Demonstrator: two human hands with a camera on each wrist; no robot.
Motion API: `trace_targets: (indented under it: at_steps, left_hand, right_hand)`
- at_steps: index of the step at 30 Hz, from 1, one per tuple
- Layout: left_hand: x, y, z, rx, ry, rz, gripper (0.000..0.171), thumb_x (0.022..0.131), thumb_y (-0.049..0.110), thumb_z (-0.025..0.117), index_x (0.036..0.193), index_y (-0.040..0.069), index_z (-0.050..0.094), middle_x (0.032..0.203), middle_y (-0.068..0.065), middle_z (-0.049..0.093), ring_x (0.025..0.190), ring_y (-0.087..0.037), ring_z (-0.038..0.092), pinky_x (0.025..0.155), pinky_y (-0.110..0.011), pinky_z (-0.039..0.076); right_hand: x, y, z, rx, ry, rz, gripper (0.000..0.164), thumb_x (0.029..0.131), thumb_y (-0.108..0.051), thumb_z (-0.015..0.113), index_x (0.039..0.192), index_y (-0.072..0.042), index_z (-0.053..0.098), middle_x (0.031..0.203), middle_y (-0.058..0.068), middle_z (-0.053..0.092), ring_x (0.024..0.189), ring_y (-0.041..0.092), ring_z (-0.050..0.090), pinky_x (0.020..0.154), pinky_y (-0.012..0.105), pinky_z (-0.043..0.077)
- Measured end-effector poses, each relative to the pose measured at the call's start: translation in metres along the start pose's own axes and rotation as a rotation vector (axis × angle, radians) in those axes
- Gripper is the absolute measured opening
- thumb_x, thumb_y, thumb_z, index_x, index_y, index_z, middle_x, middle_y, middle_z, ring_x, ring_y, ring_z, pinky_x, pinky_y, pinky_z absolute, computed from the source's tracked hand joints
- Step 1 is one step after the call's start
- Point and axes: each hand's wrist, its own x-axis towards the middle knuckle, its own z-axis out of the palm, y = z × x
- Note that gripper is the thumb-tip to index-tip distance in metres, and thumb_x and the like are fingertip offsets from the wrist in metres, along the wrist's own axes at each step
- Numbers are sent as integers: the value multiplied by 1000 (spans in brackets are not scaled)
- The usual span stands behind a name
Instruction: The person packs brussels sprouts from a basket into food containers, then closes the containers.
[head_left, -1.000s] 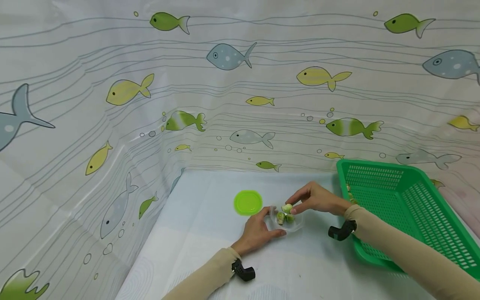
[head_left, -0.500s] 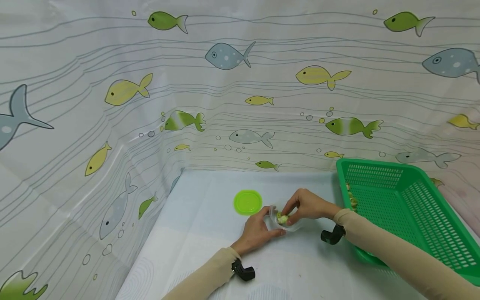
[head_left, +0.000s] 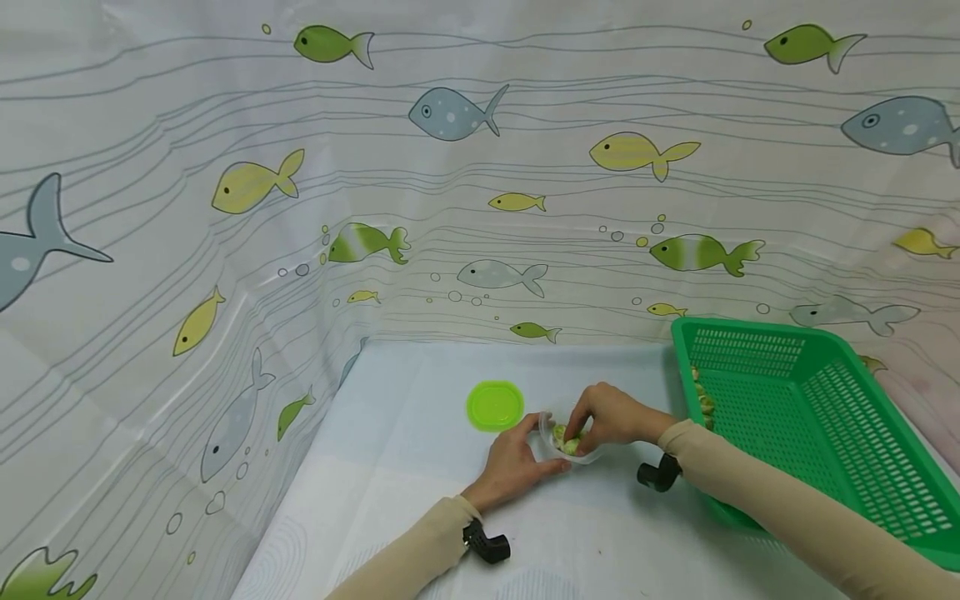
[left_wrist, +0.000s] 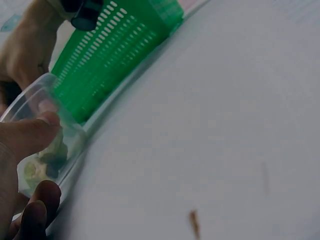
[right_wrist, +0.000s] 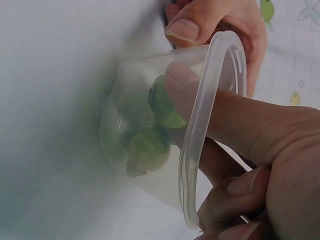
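My left hand [head_left: 513, 468] grips a clear plastic tub [right_wrist: 192, 165] on the white tabletop, thumb and fingers curled round its wall. The tub leans, its opening turned toward my right hand [head_left: 617, 417]. Inside it are small green Brussels sprouts; one sprout [right_wrist: 149, 150] lies against the bottom part. My right thumb and fingers reach through the opening and pinch another Brussels sprout [right_wrist: 167, 107]. In the left wrist view sprouts show dimly through the wall behind my left thumb [left_wrist: 37, 132]. The tub's far side is partly covered by my right hand.
A lime-green lid [head_left: 495, 406] lies flat behind the tub. To the right stands a large green slotted basket [head_left: 810, 417], with several sprouts [head_left: 706, 406] along its left inner wall; my right forearm passes over its near edge. A fish-patterned sheet [head_left: 465, 225] rises behind the table.
My right hand has moved left and down into the tub with the Brussels sprout it held above the opening. The left hand has kept its grip on the tub.
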Motion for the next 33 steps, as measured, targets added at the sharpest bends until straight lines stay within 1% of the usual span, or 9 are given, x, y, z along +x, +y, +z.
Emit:
trace_targets:
  at_steps: [6, 12, 17, 20, 22, 24, 27, 30, 33]
  left_hand:
    - [0, 1, 0, 0, -3, 4, 78, 80, 39, 93, 144, 10, 59, 133, -11, 73, 56, 2, 38, 55, -17, 34]
    - [1, 1, 0, 10, 1, 6, 77, 79, 39, 94, 143, 11, 60, 132, -10, 73, 57, 3, 39, 56, -17, 34]
    - [1, 1, 1, 12, -3, 8, 77, 80, 39, 94, 143, 11, 60, 132, -10, 73, 57, 3, 40, 56, -16, 34]
    - [0, 1, 1, 7, -8, 9, 76, 81, 39, 93, 143, 10, 60, 132, -10, 73, 58, 3, 41, 55, -16, 35]
    - [0, 1, 0, 8, -8, 11, 76, 81, 39, 93, 143, 10, 60, 132, -10, 73, 58, 3, 41, 56, -16, 35]
    - [0, 1, 1, 13, -4, 12, 75, 81, 39, 93, 142, 10, 61, 131, -10, 73, 59, 2, 41, 57, -17, 36]
    - [0, 1, 1, 21, 3, 12, 74, 81, 39, 93, 142, 11, 62, 130, -9, 74, 63, 1, 43, 61, -18, 38]
    - [0, 2, 1, 28, 7, 6, 74, 80, 40, 93, 141, 11, 62, 129, -7, 75, 69, -1, 46, 67, -19, 40]
    - [-1, 2, 1, 34, 11, -2, 74, 79, 41, 93, 141, 12, 63, 129, -6, 75, 73, -1, 47, 70, -20, 41]
  right_hand:
    - [3, -7, 3, -84, -15, 60, 18, 76, -10, 95, 89, -19, 87, 87, -10, 81, 88, 5, 71, 78, 31, 57]
    - [6, -7, 7, -136, -29, 68, 17, 76, -12, 95, 90, -20, 87, 86, -12, 80, 88, 6, 68, 79, 33, 55]
    - [6, -6, 5, -120, -73, 72, 17, 78, -12, 94, 92, -20, 87, 88, -11, 81, 91, 7, 69, 83, 36, 56]
    - [5, -5, 0, -98, -88, 46, 18, 79, -11, 93, 95, -18, 87, 91, -9, 82, 93, 9, 72, 85, 38, 58]
    - [3, -3, -4, -54, -85, 18, 19, 79, -10, 93, 97, -14, 87, 94, -4, 82, 91, 12, 74, 78, 36, 61]
    - [0, -1, -10, 6, -67, -8, 19, 81, -11, 92, 99, -12, 87, 97, 0, 83, 87, 13, 75, 68, 33, 61]
    - [-7, 2, -26, 97, -15, -10, 15, 86, -13, 89, 101, -12, 86, 99, 2, 83, 69, 12, 70, 55, 30, 57]
    - [-18, 4, -49, 136, 71, 39, 12, 90, -18, 86, 102, -15, 86, 100, 1, 83, 59, 10, 63, 55, 32, 57]
    - [-33, 8, -77, 131, 185, 128, 12, 94, -24, 83, 103, -16, 85, 102, 3, 82, 61, 14, 63, 59, 35, 57]
